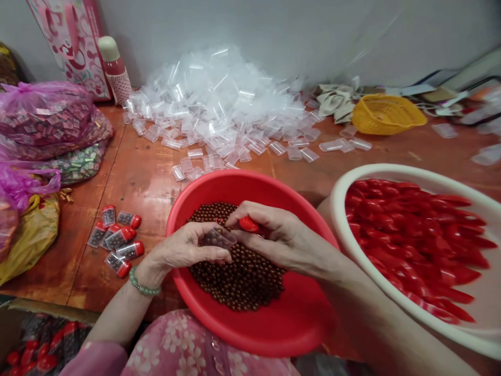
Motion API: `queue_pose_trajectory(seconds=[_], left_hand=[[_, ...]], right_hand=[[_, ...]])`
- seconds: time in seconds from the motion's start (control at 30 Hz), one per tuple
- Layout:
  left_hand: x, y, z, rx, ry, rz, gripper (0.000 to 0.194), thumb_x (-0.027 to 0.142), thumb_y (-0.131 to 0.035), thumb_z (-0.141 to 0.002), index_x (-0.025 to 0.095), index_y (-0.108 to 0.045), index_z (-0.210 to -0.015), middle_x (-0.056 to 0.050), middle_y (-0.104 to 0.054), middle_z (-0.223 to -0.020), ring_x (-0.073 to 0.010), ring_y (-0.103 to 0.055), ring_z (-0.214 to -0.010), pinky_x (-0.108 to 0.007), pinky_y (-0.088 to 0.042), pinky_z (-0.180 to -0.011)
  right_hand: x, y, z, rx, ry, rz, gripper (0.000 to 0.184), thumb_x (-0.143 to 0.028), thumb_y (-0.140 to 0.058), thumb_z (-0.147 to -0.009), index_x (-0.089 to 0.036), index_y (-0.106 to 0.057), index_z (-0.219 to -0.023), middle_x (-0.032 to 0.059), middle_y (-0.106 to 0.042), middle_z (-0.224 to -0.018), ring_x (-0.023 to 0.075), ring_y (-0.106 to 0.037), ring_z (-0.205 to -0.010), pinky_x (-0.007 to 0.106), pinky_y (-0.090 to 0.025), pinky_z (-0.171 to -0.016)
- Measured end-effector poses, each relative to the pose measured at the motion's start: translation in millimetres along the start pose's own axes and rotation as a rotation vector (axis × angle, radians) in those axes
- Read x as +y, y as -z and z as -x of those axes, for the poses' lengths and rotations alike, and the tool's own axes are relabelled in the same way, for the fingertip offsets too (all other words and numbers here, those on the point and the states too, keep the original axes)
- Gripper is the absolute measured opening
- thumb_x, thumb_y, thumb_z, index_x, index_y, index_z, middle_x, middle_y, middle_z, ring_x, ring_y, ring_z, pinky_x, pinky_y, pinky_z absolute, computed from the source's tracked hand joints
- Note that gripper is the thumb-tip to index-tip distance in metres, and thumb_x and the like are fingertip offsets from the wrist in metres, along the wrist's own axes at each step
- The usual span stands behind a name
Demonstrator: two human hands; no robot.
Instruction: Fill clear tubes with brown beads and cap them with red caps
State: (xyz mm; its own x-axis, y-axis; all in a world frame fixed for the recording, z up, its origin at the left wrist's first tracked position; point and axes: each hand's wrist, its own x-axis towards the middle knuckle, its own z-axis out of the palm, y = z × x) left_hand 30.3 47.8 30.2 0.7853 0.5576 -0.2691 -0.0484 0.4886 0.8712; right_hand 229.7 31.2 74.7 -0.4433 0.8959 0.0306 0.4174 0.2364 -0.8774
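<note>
Fingers of the left hand (178, 247) pinch a clear case (217, 237); those of the right hand (285, 235) close on a red piece (248, 224), both above brown beads (247, 282), presumably so strays are caught in the red basin (303, 313). It sits at the near edge of the table (146, 183), within reach; clear sleeves (219, 115) heap toward the far edge.
</note>
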Motion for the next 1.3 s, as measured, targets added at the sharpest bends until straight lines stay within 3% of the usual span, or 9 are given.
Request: queue_pose_trajectory(seconds=[0.2, 0.37, 0.57, 0.8, 0.97, 1.3], left_hand=[[1, 2.3, -1, -0.069, 0.025, 0.014, 0.035, 0.037, -0.076, -0.072, 0.011, -0.063, -0.09, -0.003, -0.066, -0.073, -0.0083, -0.059, -0.064, -0.021, -0.047, -0.066], [3, 1.9, -1, -0.088, 0.049, 0.077, 0.041, 0.041, -0.079, -0.069, 0.012, -0.063, -0.093, -0.002, -0.066, -0.07, -0.0082, -0.059, -0.061, -0.021, -0.048, -0.062], [1, 3.9, 0, -0.115, 0.087, 0.062, 0.039, 0.04, -0.077, -0.071, 0.012, -0.059, -0.091, -0.002, -0.066, -0.073, -0.0076, -0.059, -0.06, -0.02, -0.049, -0.06], [0, 4.5, 0, -0.121, 0.023, 0.165, 0.038, 0.036, -0.075, -0.074, 0.014, -0.054, -0.097, -0.003, -0.065, -0.082, -0.0089, -0.064, -0.066, -0.019, -0.053, -0.061], [0, 5.1, 0, -0.142, 0.034, 0.175, 0.038, 0.032, -0.076, -0.073, 0.014, -0.052, -0.096, -0.002, -0.065, -0.082, -0.0092, -0.064, -0.067, -0.021, -0.053, -0.063], [-4, 1.6, -1, -0.098, 0.085, -0.052, 0.021, 0.018, -0.06, -0.083, 0.016, -0.05, -0.102, 0.001, -0.06, -0.081, -0.0065, -0.059, -0.063, -0.022, -0.05, -0.063]], right_hand=[[-4, 7, -9, -0.128, 0.014, -0.009, 0.01, -0.018, -0.049, -0.084, -0.019, -0.059, -0.083, 0.0009, -0.058, -0.076, 0.0119, -0.052, -0.068, 0.023, -0.041, -0.06], [-4, 9, -11, -0.199, 0.04, -0.016, 0.022, -0.012, -0.047, -0.073, -0.02, -0.061, -0.088, 0.0012, -0.061, -0.08, 0.0127, -0.055, -0.071, 0.025, -0.043, -0.065], [1, 10, -13, -0.279, -0.012, -0.04, 0.012, -0.015, -0.048, -0.076, -0.018, -0.058, -0.082, 0.0008, -0.057, -0.077, 0.0119, -0.051, -0.067, 0.024, -0.041, -0.061], [6, 11, -9, -0.249, -0.071, -0.123, 0.001, -0.019, -0.055, -0.079, -0.02, -0.056, -0.08, -0.0004, -0.058, -0.074, 0.0111, -0.052, -0.068, 0.022, -0.042, -0.063], [8, 8, -7, -0.235, -0.069, -0.097, 0.011, -0.027, -0.06, -0.081, -0.019, -0.055, -0.078, -0.0001, -0.06, -0.073, 0.0109, -0.053, -0.068, 0.022, -0.044, -0.063], [15, 3, 2, -0.272, -0.083, 0.035, 0.011, -0.025, -0.058, -0.084, -0.019, -0.053, -0.076, -0.0007, -0.056, -0.072, 0.0106, -0.049, -0.066, 0.023, -0.041, -0.061]])
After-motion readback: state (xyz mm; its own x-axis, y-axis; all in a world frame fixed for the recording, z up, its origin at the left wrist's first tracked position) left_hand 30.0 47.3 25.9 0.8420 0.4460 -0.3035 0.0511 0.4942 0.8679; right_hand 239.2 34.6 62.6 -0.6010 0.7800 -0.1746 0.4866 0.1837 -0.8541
